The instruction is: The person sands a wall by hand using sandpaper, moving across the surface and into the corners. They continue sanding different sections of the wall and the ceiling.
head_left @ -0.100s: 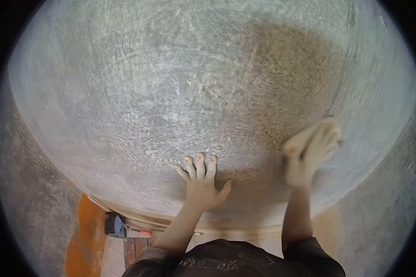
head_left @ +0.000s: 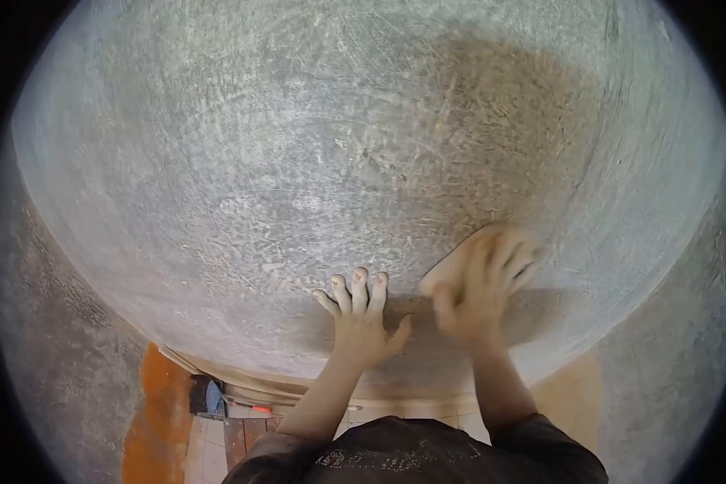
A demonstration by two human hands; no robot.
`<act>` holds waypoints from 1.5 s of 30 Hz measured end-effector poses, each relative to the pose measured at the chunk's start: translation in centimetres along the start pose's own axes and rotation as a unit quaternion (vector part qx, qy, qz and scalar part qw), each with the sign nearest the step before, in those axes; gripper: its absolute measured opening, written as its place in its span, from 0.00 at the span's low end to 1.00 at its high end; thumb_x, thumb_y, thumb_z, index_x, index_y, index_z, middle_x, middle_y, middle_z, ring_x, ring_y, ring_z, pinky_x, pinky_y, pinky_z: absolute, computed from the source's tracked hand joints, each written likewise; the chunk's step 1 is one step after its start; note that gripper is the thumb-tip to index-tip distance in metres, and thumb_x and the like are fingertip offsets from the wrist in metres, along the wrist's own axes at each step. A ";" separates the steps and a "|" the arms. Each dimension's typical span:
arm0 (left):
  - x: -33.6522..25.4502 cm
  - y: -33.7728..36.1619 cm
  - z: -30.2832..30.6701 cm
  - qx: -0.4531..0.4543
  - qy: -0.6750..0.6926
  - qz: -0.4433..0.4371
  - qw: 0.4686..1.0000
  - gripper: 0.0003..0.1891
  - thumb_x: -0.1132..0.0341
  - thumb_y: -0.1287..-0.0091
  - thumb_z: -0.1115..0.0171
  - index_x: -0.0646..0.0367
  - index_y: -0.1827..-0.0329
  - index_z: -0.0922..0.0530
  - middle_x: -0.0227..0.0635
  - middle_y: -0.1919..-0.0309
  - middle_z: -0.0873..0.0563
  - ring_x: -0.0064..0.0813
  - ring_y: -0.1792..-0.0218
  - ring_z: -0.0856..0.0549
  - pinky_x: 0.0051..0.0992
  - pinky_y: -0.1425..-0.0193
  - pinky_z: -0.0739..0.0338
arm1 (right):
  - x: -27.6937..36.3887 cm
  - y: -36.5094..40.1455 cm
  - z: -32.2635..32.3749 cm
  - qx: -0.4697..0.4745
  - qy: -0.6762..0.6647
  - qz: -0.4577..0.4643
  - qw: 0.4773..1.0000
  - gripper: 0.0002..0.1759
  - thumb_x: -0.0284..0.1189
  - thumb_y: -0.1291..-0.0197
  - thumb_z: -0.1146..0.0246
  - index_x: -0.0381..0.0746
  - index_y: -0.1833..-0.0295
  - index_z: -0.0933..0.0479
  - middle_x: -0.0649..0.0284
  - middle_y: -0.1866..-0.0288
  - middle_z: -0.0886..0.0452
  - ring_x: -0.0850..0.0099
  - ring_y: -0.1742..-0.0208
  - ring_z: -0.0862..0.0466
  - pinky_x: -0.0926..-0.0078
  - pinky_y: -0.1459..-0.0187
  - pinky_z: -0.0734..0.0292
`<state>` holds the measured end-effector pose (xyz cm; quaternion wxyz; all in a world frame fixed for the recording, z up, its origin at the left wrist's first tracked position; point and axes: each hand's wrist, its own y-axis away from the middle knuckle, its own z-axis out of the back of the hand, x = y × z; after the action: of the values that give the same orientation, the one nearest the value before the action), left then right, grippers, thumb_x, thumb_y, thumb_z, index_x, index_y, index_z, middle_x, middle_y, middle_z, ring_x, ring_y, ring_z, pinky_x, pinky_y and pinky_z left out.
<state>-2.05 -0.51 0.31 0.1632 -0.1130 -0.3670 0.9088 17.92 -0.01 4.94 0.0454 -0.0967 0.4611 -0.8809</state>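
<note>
A large grey, scratched surface (head_left: 282,161) fills most of the view, with a brownish patch at its upper right. My left hand (head_left: 361,323) lies on its lower middle with the fingers spread, holding nothing. To the right, my right hand (head_left: 480,294) presses a pale, flat, rounded pad or cloth (head_left: 450,264) against the same surface. The hand is somewhat blurred; the pad shows past its fingers and to their left. What the pad is made of I cannot tell.
At the lower left, an orange strip (head_left: 157,415) runs beside a dark container (head_left: 207,397) with something blue in it. A red-handled tool (head_left: 254,407) lies near a brown board (head_left: 240,436). A dark object stands at the far right edge.
My right hand has moved left and slightly down with the pad, closer to my left hand. The left hand remains spread on the surface, and the view has shifted a little.
</note>
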 end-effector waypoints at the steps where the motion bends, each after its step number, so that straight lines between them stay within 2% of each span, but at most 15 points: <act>1: 0.0 0.1 -0.3 0.006 -0.005 -0.002 1.000 0.50 0.39 0.44 0.35 0.67 0.27 0.40 0.70 0.29 0.43 0.85 0.31 0.52 0.81 0.35 0.68 | 0.1 2.4 -2.0 -0.009 -0.006 0.049 0.999 0.52 0.50 0.44 0.38 0.29 0.23 0.49 0.33 0.21 0.54 0.25 0.22 0.62 0.23 0.29 0.72; 5: -0.6 0.5 -1.0 0.030 0.010 0.009 0.999 0.50 0.39 0.43 0.35 0.67 0.26 0.41 0.70 0.30 0.44 0.86 0.32 0.52 0.82 0.37 0.68 | -4.5 10.2 -6.3 0.011 -0.041 0.007 0.999 0.54 0.49 0.43 0.39 0.26 0.22 0.52 0.32 0.20 0.57 0.25 0.22 0.66 0.24 0.29 0.74; 11: -2.0 1.6 -3.2 0.035 0.035 0.013 0.999 0.52 0.39 0.43 0.35 0.65 0.23 0.45 0.70 0.27 0.52 0.88 0.31 0.59 0.85 0.41 0.70 | -9.4 -2.5 2.2 -0.185 -0.190 -0.106 0.958 0.48 0.45 0.30 0.47 0.29 0.19 0.62 0.40 0.17 0.64 0.48 0.16 0.68 0.50 0.22 0.79; 13: -3.4 1.9 -4.3 0.036 0.047 0.003 0.998 0.54 0.39 0.43 0.34 0.65 0.22 0.48 0.70 0.25 0.57 0.87 0.30 0.65 0.84 0.40 0.73 | -6.4 -5.1 4.5 -0.126 -0.129 -0.115 0.977 0.50 0.47 0.31 0.46 0.28 0.20 0.62 0.39 0.17 0.64 0.45 0.17 0.67 0.45 0.23 0.79; 15: -4.3 2.2 -5.3 0.026 0.051 -0.017 0.998 0.56 0.38 0.43 0.34 0.64 0.21 0.50 0.70 0.24 0.62 0.87 0.30 0.70 0.84 0.40 0.75 | -5.6 -4.5 1.8 -0.179 -0.055 0.033 0.982 0.46 0.50 0.34 0.42 0.31 0.22 0.46 0.38 0.18 0.56 0.32 0.19 0.65 0.28 0.28 0.76; 17: -5.0 2.4 -6.3 -0.005 0.051 -0.040 0.998 0.58 0.38 0.44 0.34 0.64 0.20 0.53 0.69 0.23 0.67 0.86 0.30 0.74 0.83 0.40 0.78 | -2.2 -1.9 2.9 -0.033 -0.049 0.003 0.998 0.44 0.49 0.40 0.39 0.30 0.27 0.39 0.35 0.24 0.46 0.25 0.23 0.57 0.25 0.28 0.70; 19: -5.5 2.4 -6.8 -0.020 0.051 -0.049 0.997 0.59 0.38 0.44 0.34 0.64 0.19 0.56 0.67 0.22 0.70 0.86 0.30 0.76 0.83 0.41 0.79 | -5.0 4.5 -1.6 0.017 0.002 0.111 0.994 0.49 0.52 0.38 0.41 0.25 0.26 0.47 0.34 0.18 0.63 0.25 0.22 0.68 0.24 0.29 0.75; 23: -6.3 2.3 -7.5 -0.042 0.031 -0.055 0.997 0.62 0.36 0.43 0.34 0.64 0.19 0.61 0.70 0.24 0.72 0.86 0.31 0.78 0.83 0.41 0.80 | -14.5 11.3 -4.7 -0.097 -0.017 -0.038 0.994 0.46 0.47 0.30 0.47 0.25 0.22 0.56 0.36 0.18 0.62 0.34 0.19 0.65 0.36 0.24 0.72; 27: -9.0 1.6 -8.0 -0.044 0.048 -0.009 0.998 0.64 0.36 0.43 0.35 0.64 0.19 0.66 0.77 0.27 0.75 0.87 0.32 0.79 0.83 0.43 0.79 | -21.0 2.2 1.6 -0.205 -0.134 -0.168 0.955 0.48 0.50 0.28 0.50 0.26 0.21 0.60 0.40 0.17 0.64 0.48 0.16 0.66 0.56 0.21 0.73; 31: -13.5 -0.2 -8.3 -0.033 0.088 0.018 0.995 0.64 0.35 0.42 0.36 0.62 0.19 0.69 0.75 0.27 0.77 0.90 0.34 0.79 0.85 0.45 0.79 | -19.9 -3.5 4.1 -0.192 -0.030 -0.063 0.979 0.50 0.51 0.31 0.46 0.24 0.22 0.57 0.35 0.18 0.59 0.36 0.19 0.64 0.33 0.26 0.75; 35: -16.2 -1.1 -8.8 -0.020 0.084 0.016 0.996 0.63 0.34 0.42 0.37 0.61 0.19 0.67 0.74 0.27 0.77 0.90 0.34 0.79 0.85 0.45 0.79 | -16.7 1.1 4.3 0.033 -0.047 0.135 0.989 0.39 0.48 0.51 0.33 0.40 0.34 0.27 0.41 0.27 0.39 0.35 0.25 0.46 0.17 0.35 0.63; 37: -16.8 -1.3 -9.0 -0.041 0.084 0.011 0.996 0.62 0.35 0.42 0.36 0.60 0.19 0.66 0.73 0.26 0.77 0.88 0.32 0.79 0.84 0.43 0.80 | -19.5 4.8 1.9 0.048 -0.093 0.158 0.982 0.30 0.49 0.51 0.34 0.52 0.41 0.20 0.61 0.28 0.32 0.38 0.32 0.37 0.19 0.35 0.57; 39: -16.7 -1.5 -9.0 -0.056 0.075 0.006 0.996 0.62 0.35 0.42 0.36 0.59 0.18 0.65 0.72 0.26 0.76 0.86 0.31 0.79 0.83 0.42 0.80 | -23.1 5.4 3.4 0.094 -0.028 0.070 0.993 0.35 0.50 0.51 0.34 0.45 0.38 0.23 0.52 0.28 0.33 0.35 0.30 0.38 0.20 0.34 0.59; 43: -16.6 -1.5 -9.3 -0.080 0.063 0.011 0.995 0.61 0.36 0.42 0.35 0.60 0.18 0.61 0.68 0.24 0.73 0.83 0.30 0.78 0.81 0.40 0.80 | -30.5 -3.1 6.7 -0.241 -0.015 -0.003 0.970 0.49 0.51 0.45 0.36 0.32 0.24 0.40 0.34 0.22 0.46 0.32 0.22 0.51 0.26 0.29 0.66; 45: -16.8 -1.5 -9.4 -0.096 0.059 0.024 0.993 0.59 0.37 0.43 0.34 0.62 0.19 0.58 0.67 0.23 0.70 0.82 0.29 0.77 0.81 0.39 0.79 | -29.6 -8.5 10.0 -0.253 -0.035 -0.014 0.967 0.49 0.48 0.44 0.37 0.32 0.23 0.42 0.35 0.20 0.49 0.34 0.20 0.53 0.27 0.28 0.66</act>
<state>16.85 0.02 -3.86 0.1513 -0.1901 -0.4396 0.8647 49.01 1.83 13.66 0.0231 -0.1427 0.6654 -0.7323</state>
